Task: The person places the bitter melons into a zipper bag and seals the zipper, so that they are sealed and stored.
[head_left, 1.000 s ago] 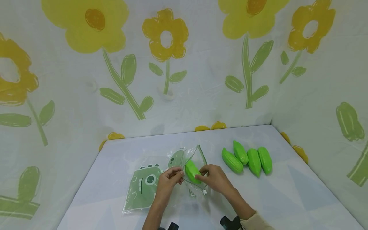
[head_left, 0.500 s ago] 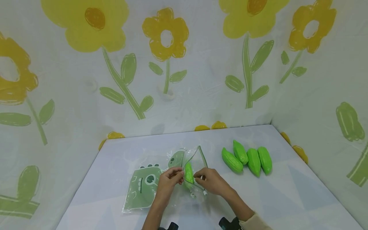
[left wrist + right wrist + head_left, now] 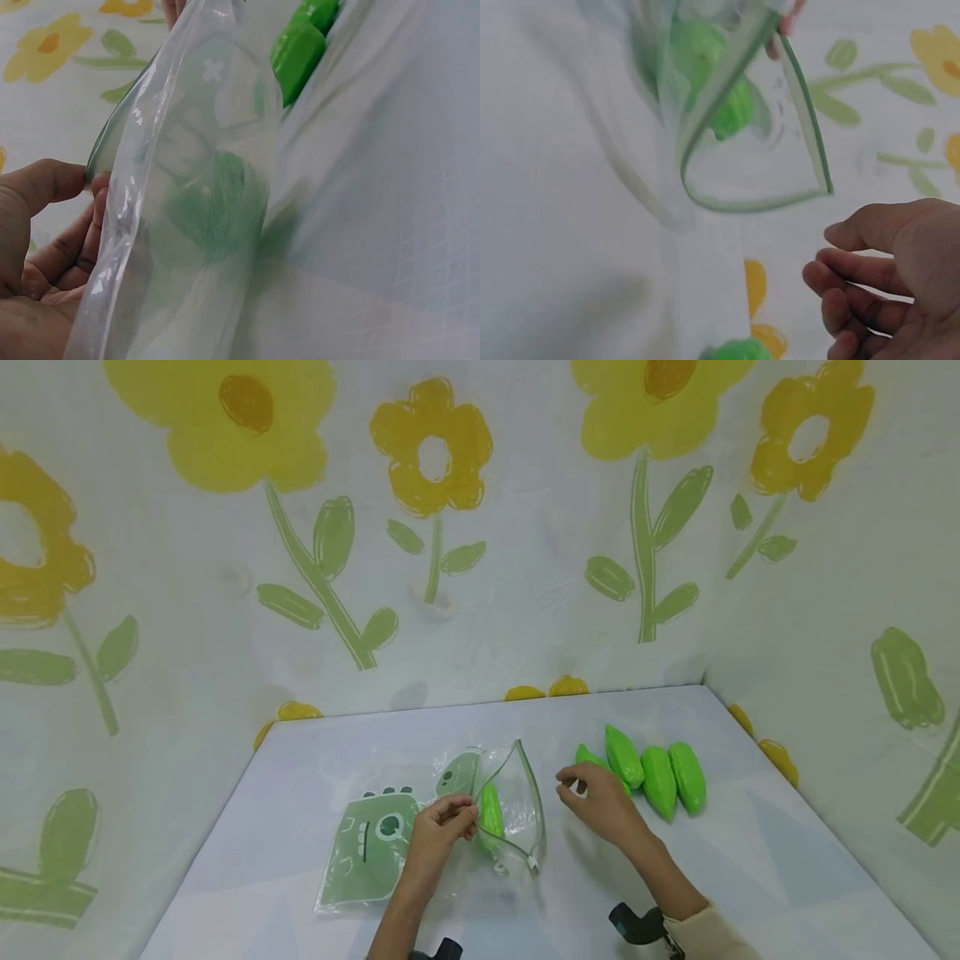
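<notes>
My left hand [image 3: 437,835] pinches the edge of a clear zip bag [image 3: 538,814], and the left wrist view shows thumb and fingertips at its green strip. The bag's mouth gapes toward the right, with a white slider at its near corner. Inside lies a bright green, ribbed toy vegetable [image 3: 491,808], blurred through the film in the left wrist view. My right hand [image 3: 603,802] is empty, its fingers loosely bent, apart from the bag. It partly covers one of several similar loose green vegetables [image 3: 658,781] at the right.
A flat clear bag with a green cartoon face [image 3: 367,852] lies left of my left hand. The pale table [image 3: 750,877] ends at a flower-printed cloth wall [image 3: 517,610] behind and at the right side.
My right hand has let go of the green vegetable, which now lies deeper in the bag, and has moved right toward the loose ones. My left hand stays on the bag's edge.
</notes>
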The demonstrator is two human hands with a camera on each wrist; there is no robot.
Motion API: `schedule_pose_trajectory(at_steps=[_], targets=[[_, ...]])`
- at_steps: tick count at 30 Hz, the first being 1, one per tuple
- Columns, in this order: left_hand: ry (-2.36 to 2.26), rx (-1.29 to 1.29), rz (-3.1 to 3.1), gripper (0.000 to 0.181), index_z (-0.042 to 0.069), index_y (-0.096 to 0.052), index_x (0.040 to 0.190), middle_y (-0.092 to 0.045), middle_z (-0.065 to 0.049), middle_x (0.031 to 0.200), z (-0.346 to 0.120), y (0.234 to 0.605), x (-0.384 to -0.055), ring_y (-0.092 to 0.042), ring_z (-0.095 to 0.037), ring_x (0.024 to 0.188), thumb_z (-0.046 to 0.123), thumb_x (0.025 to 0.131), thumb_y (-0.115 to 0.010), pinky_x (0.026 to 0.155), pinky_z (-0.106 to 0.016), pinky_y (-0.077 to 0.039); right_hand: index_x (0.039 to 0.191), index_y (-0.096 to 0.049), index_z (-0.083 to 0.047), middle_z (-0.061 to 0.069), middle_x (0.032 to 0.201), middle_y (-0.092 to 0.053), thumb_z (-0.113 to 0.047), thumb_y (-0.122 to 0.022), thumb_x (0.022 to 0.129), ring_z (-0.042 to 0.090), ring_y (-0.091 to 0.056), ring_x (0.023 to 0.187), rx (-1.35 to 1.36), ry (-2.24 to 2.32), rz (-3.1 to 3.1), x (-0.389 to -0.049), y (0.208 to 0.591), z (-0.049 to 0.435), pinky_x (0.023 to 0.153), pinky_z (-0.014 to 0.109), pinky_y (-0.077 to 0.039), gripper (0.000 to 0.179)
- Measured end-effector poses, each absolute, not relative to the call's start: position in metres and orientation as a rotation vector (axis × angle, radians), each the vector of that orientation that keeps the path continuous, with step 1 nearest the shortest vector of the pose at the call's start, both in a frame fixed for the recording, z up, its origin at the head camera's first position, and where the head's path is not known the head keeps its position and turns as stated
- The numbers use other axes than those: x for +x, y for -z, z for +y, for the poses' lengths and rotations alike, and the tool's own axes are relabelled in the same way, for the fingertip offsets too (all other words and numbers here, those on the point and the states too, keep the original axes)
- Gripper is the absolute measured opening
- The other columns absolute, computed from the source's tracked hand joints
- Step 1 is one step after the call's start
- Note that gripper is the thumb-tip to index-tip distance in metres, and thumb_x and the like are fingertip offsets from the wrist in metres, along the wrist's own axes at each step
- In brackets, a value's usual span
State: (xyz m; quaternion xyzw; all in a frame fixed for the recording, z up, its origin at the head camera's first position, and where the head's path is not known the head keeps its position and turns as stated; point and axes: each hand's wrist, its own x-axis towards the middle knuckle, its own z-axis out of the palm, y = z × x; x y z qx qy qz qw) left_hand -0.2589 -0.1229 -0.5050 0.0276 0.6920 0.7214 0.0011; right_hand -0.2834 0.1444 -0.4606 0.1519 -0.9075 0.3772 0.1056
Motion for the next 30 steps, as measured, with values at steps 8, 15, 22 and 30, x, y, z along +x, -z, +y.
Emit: schedule_pose_trajectory(at_steps=[8, 15, 22, 30], targets=[[-2.251, 0.078, 2.18, 0.035, -0.005, -0.066, 0.116, -0.067, -0.014, 0.096, -0.124, 0.501, -0.258, -0.063, -0.017, 0.078, 0.019, 0.092, -0.075, 0.069, -0.026, -0.055, 0.109, -0.072, 0.004, 0.011, 0.097, -0.069, -0.008, -0.075, 0.088, 0.029, -0.062, 0.089, 0.356, -0.96, -2.625, -0.302, 0.456, 0.182, 0.075, 0.043, -0.052, 0.024], [-2.258, 0.08, 2.172, 0.034, -0.006, -0.066, 0.116, -0.067, -0.012, 0.095, -0.122, 0.503, -0.257, -0.062, -0.016, 0.077, 0.018, 0.093, -0.074, 0.068, -0.026, -0.055, 0.109, -0.071, 0.006, 0.016, 0.101, -0.068, -0.016, -0.08, 0.084, 0.034, -0.06, 0.093, 0.324, -0.74, -2.677, -0.31, 0.462, 0.201, 0.075, 0.048, -0.051, 0.033], [-2.263, 0.072, 2.175, 0.034, -0.006, -0.066, 0.116, -0.068, -0.011, 0.095, -0.123, 0.504, -0.258, -0.062, -0.016, 0.077, 0.018, 0.093, -0.073, 0.068, -0.026, -0.055, 0.111, -0.07, 0.006, 0.022, 0.108, -0.066, -0.021, -0.082, 0.082, 0.04, -0.058, 0.096, 0.337, -0.625, -2.714, -0.314, 0.469, 0.202, 0.077, 0.054, -0.048, 0.042], [-2.226, 0.027, 2.182, 0.035, -0.004, -0.067, 0.116, -0.068, -0.011, 0.097, -0.126, 0.507, -0.258, -0.064, -0.017, 0.079, 0.021, 0.091, -0.075, 0.07, -0.026, -0.056, 0.106, -0.071, 0.004, 0.021, 0.105, -0.067, -0.023, -0.084, 0.079, 0.041, -0.058, 0.096, 0.333, -0.473, -2.722, -0.32, 0.479, 0.194, 0.079, 0.057, -0.047, 0.041]])
